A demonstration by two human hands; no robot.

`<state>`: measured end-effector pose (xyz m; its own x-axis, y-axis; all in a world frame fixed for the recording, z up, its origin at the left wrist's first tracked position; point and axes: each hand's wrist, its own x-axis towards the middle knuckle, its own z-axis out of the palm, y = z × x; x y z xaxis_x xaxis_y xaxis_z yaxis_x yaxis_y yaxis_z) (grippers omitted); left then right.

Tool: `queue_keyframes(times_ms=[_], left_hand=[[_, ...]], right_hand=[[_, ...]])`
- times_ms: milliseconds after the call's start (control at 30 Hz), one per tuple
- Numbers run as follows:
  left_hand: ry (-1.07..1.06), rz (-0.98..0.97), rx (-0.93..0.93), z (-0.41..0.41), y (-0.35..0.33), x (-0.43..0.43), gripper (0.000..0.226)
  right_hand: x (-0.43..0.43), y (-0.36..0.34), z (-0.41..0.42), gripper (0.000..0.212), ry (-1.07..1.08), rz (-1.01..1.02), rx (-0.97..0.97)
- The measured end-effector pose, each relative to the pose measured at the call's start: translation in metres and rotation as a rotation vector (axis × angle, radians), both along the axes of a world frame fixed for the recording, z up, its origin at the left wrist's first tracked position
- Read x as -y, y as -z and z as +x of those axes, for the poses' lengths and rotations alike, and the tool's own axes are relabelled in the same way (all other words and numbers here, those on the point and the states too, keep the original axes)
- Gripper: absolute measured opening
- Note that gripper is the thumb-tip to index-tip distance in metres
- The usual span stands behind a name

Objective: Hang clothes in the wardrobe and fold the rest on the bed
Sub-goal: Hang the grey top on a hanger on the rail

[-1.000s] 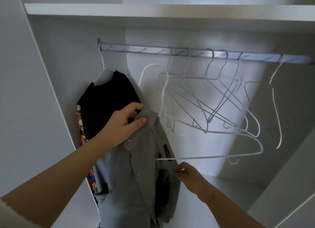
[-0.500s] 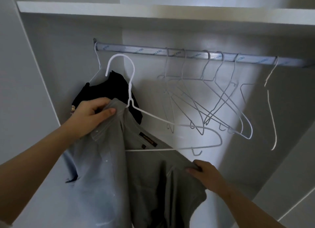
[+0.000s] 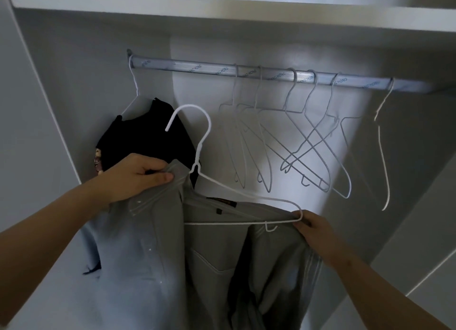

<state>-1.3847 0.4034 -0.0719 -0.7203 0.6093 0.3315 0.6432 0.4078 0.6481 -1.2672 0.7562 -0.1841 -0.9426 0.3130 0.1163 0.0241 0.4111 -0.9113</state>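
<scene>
A grey shirt (image 3: 148, 250) drapes over a white wire hanger (image 3: 197, 147), held up inside the wardrobe below the rail (image 3: 197, 67). My left hand (image 3: 138, 174) grips the shirt's collar at the hanger's left shoulder. My right hand (image 3: 311, 225) pinches the fabric at the hanger's right end. The hanger's hook is free in the air, not on the rail. A black garment (image 3: 145, 137) hangs on its own hanger at the rail's left end, just behind the grey shirt.
Several bare wire hangers (image 3: 291, 142) hang tangled along the middle of the rail, and one more hanger (image 3: 383, 144) near its right end. A white shelf (image 3: 222, 11) runs above the rail. The wardrobe's side walls close in left and right.
My right hand has moved up from the shirt's lower fabric to the hanger's right end. The shirt is spread wider on the hanger, whose hook has shifted right, away from the rail's left end.
</scene>
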Motion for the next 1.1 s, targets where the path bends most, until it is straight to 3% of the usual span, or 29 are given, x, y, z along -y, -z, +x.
queue_keyframes(times_ms=[100,167,267,333,467,533,600,667,733,767,867,900,1033,1100], left_hand=[[0.021,0.034,0.139,-0.002,-0.001,-0.003,0.032],[0.056,-0.057,0.182,-0.004,-0.001,-0.004,0.031],[0.073,-0.384,-0.023,-0.006,0.009,-0.005,0.043],[-0.02,-0.459,-0.205,-0.006,0.018,-0.007,0.046],[-0.355,-0.393,-0.333,0.002,0.028,-0.023,0.033],[-0.484,-0.383,-0.343,0.005,0.034,-0.033,0.027],[-0.503,-0.272,-0.283,0.008,0.038,-0.036,0.029],[-0.454,-0.116,-0.2,0.013,0.037,-0.034,0.035],[-0.4,-0.003,-0.139,0.019,0.034,-0.026,0.039],[-0.367,0.043,-0.116,0.022,0.031,-0.022,0.041],[-0.293,0.138,-0.074,0.025,0.028,-0.01,0.043],[-0.279,0.159,-0.06,0.025,0.028,-0.006,0.041],[-0.262,0.225,0.025,0.023,0.029,0.004,0.031],[-0.271,0.249,0.053,0.022,0.03,0.007,0.028]], right_hand=[[-0.007,-0.001,-0.002,0.019,0.042,0.056,-0.021],[-0.012,-0.004,-0.004,0.021,0.117,0.087,-0.052],[-0.015,-0.01,-0.007,0.025,0.17,0.106,-0.095],[-0.012,-0.011,-0.006,0.026,0.189,0.054,-0.084],[0.003,-0.016,-0.004,0.025,0.211,-0.241,-0.03],[0.012,-0.022,-0.005,0.023,0.092,-0.46,0.029],[0.021,-0.028,-0.002,0.012,-0.128,-0.625,0.176],[0.023,-0.025,0.003,0.023,-0.251,-0.723,0.242],[0.016,-0.019,0.002,0.043,-0.137,-0.853,0.211],[0.012,-0.015,0.002,0.042,0.0,-0.873,0.191],[-0.001,0.002,0.003,0.015,0.432,-0.494,0.196],[-0.003,0.008,0.002,0.018,0.482,-0.358,0.221],[0.003,0.017,0.003,0.052,0.472,-0.02,0.284],[0.005,0.022,0.002,0.045,0.412,0.217,0.424]])
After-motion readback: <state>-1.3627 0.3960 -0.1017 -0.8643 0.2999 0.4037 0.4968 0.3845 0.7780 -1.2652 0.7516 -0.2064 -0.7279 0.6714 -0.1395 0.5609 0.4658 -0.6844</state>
